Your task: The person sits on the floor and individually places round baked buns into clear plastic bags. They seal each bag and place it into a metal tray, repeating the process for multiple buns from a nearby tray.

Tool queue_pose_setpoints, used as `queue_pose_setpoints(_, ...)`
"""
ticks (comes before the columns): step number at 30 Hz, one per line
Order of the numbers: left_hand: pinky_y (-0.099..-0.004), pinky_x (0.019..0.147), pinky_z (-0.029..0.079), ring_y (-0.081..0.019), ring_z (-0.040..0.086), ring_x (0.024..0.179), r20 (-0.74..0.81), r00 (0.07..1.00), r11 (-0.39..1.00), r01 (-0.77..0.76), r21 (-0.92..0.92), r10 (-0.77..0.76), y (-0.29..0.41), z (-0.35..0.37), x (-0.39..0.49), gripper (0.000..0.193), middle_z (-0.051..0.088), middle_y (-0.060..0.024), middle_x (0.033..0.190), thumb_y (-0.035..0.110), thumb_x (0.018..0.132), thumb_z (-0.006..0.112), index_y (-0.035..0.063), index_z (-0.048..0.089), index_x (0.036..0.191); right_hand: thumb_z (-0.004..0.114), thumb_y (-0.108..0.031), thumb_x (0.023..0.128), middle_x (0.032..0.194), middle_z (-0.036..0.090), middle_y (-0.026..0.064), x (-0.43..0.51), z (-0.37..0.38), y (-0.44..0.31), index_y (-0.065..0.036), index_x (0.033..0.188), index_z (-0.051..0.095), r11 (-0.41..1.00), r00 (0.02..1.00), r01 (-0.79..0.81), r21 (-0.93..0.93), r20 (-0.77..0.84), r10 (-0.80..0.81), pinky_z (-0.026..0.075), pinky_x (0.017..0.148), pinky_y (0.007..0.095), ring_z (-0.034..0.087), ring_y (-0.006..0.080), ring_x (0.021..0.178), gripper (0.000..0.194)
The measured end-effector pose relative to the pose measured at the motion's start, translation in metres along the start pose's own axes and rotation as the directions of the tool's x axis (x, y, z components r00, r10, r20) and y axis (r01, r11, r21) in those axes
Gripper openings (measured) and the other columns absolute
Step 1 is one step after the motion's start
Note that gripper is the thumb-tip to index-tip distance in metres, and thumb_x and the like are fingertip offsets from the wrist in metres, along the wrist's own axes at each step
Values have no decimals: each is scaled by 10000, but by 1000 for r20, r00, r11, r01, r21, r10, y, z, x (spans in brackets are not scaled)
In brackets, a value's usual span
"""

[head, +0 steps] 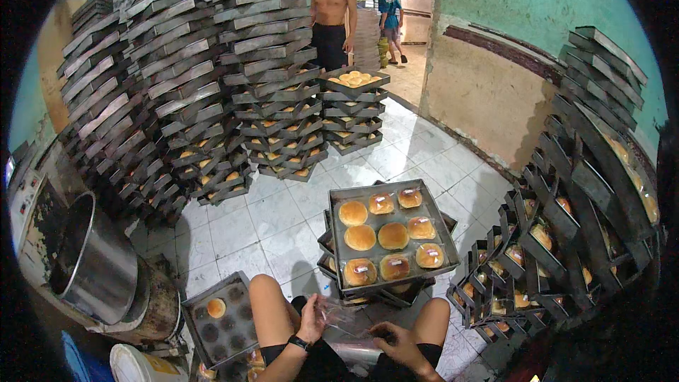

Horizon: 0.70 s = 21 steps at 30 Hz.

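My left hand [313, 323], a black watch on its wrist, holds a clear plastic bag [339, 315] above my lap. Close to the bag's right end is my right hand [400, 349], its fingers curled; whether it grips the film is unclear. Under both hands, a shiny bundle of clear plastic [356, 354] rests between my thighs. Just beyond my knees, a metal baking tray [387, 282] tops a stack of trays. On it sit round golden buns: three bare, such as the middle bun [393, 235], and several in clear wrappers with small white labels, such as the wrapped bun [429, 255].
At my left lies a tray [193, 323] with one bun [216, 307], beside a steel mixing bowl [101, 260] and a white bucket [140, 363]. Tall tray stacks [265, 26] line the back; another stack [536, 254] leans right. One person [334, 5] stands behind trays, another [390, 13] beyond the doorway.
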State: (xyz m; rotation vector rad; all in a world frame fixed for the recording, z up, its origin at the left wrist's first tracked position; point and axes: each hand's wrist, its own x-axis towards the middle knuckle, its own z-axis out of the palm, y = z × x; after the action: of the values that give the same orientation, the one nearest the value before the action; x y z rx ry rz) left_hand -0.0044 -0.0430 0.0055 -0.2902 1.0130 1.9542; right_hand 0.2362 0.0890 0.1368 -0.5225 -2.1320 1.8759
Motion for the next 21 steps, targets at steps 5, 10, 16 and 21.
queue_pose_setpoints(5,-390,708,515,-220,609,823,16,989,988,-151,20,150,14,0,-6,288,622,-33,852,410,963,575,128,633,964,689,-130,910,1018,674,41,2,0,7,-15,1101,634,997,999,-36,-65,25,37,518,801,273,617,99,890,230)
queue_pose_setpoints(10,-462,994,415,-217,517,1165,-38,906,892,-406,200,421,141,14,-37,469,575,-62,1219,446,956,566,130,520,1299,695,-143,910,967,658,53,7,-4,20,-10,1058,631,991,997,-63,-121,37,67,507,772,286,603,129,851,209)
queue_pose_setpoints(16,-264,548,435,-117,541,677,82,183,94,-781,617,980,491,5,-143,311,574,17,814,407,927,653,149,563,1074,681,-164,927,911,632,77,13,-21,42,-12,1057,628,994,986,70,-82,157,-56,490,775,302,591,185,837,208)
queue_pose_setpoints(21,-405,892,530,-313,652,1036,-54,-427,-88,-305,948,903,678,-37,-332,988,627,-263,1204,346,734,801,23,276,1506,675,-191,940,947,625,62,11,-21,42,-23,1086,626,997,998,54,52,13,-55,482,755,303,577,173,823,227)
